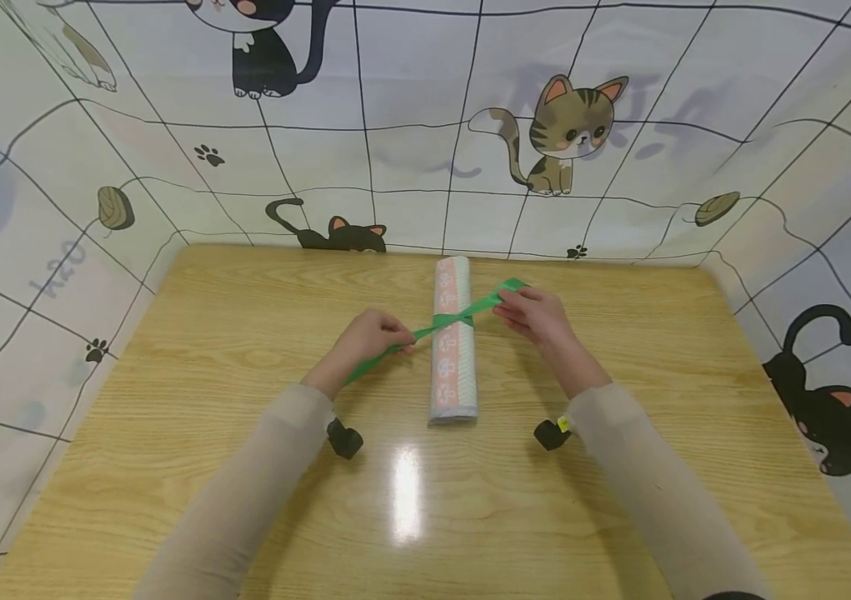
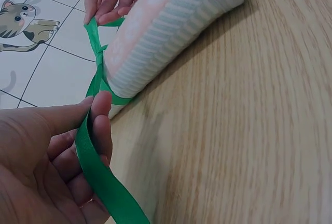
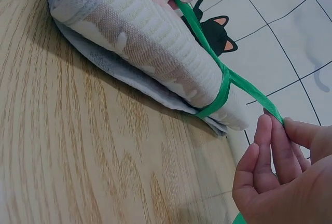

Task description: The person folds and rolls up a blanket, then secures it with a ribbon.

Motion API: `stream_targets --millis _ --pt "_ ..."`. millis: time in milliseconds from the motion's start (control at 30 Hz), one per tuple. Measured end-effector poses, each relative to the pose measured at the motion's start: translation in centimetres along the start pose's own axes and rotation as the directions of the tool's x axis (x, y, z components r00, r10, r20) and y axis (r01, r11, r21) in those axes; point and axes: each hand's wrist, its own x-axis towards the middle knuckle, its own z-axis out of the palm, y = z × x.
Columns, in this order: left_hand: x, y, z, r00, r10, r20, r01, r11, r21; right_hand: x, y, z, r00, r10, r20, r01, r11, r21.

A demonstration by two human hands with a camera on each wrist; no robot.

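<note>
A rolled towel (image 1: 455, 375), pink and white with a patterned band, lies lengthwise on the wooden table. Round its middle runs a green ribbon (image 1: 443, 320), whose two ends cross on top of the roll. My left hand (image 1: 376, 337) pinches one end between thumb and forefinger, to the left of the towel; a loose tail hangs past the palm in the left wrist view. To the right, my right hand (image 1: 533, 315) pinches the other end with thumb and fingertips. Between both hands and the crossing the ribbon (image 3: 254, 93) runs fairly straight.
The wooden table (image 1: 207, 417) meets a cat-patterned cloth backdrop (image 1: 410, 158) at its back and sides. Small black devices (image 1: 345, 439) sit below both wrists, at the sleeve cuffs.
</note>
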Motion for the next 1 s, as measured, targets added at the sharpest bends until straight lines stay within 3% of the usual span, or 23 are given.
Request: stream_targets --millis 533,800,1000 --pt "-0.2 -0.7 0.1 1.0 -0.004 0.019 0.003 0.999 0.044 0.3 0.2 -0.8 1.0 -0.012 0.002 0.012 1.0 -0.027" --pt "-0.8 -0.7 0.3 0.998 -0.024 0.065 0.019 0.996 0.084 0.6 0.2 -0.9 1.0 0.011 -0.022 -0.01 0.998 0.054" --pt "-1.0 -1.2 0.4 0.997 -0.026 0.077 0.019 0.996 0.092 0.5 0.3 -1.2 1.0 -0.002 -0.018 0.003 0.999 0.052"
